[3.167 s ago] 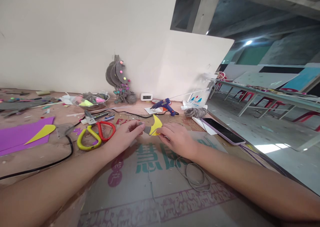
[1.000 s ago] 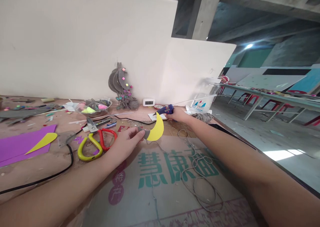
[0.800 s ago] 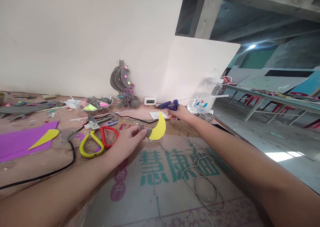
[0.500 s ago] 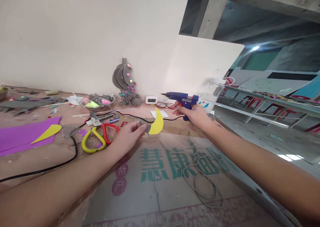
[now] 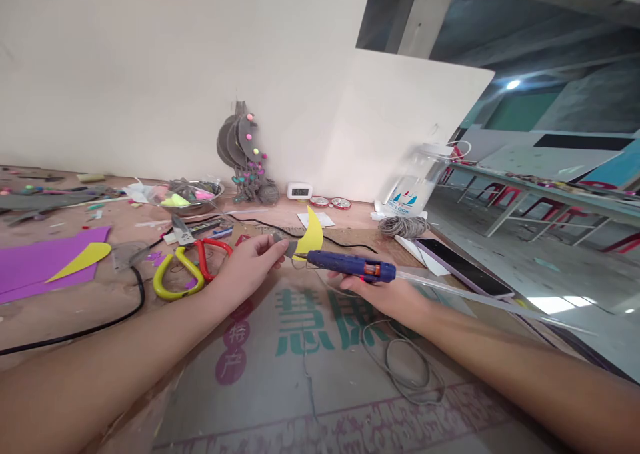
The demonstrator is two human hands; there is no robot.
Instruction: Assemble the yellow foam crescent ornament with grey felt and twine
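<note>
Between thumb and fingers, my left hand pinches a small grey piece. A yellow crescent stands up beside that piece, its lower end against it. My right hand is wrapped round a blue glue gun with a long clear glue stick out of its back. The gun's nozzle points left, at the grey piece and the crescent's lower end; whether it touches them I cannot tell. Left of my left hand lie scissors with yellow and red handles.
Purple sheets with a yellow piece lie at left. Along the back are a bowl, a grey decorated ornament, a small clock and a plastic jug. A phone lies right; loose cord lies in front.
My right hand has brought the glue gun down and left, to the grey piece and crescent. The view has shifted slightly, and the phone and cord bundle now show at right.
</note>
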